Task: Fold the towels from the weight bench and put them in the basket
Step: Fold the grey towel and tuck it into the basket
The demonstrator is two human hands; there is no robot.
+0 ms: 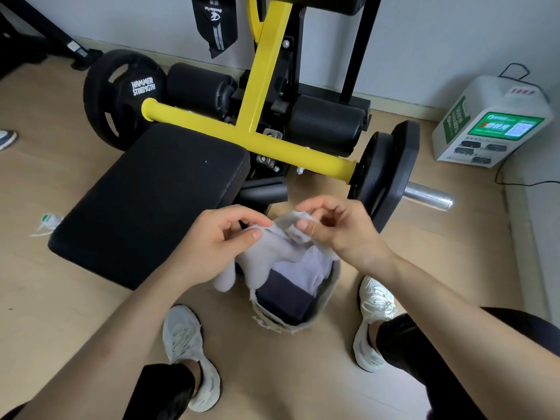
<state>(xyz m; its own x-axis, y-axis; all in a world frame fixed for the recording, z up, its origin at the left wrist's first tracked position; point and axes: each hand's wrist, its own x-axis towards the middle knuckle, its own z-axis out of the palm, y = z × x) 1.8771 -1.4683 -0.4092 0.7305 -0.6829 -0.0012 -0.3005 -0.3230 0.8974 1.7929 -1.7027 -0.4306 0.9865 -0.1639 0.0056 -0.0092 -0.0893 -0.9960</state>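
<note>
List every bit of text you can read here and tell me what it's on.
"HAMMER STRENGTH": white letters on the black weight plate on the left.
Hanging black strap: a logo and small print, too small to read.
White box by the wall: green label, QR code and red characters, all blurred.
The towel and basket: no text.

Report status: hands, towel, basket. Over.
Left hand and right hand both pinch the grey towel. It hangs over the basket. Dark towel already inside. Nothing in the way.

A gym room; weight bench (151, 204), weight plates (121, 95), yellow machine frame (260, 86)
</note>
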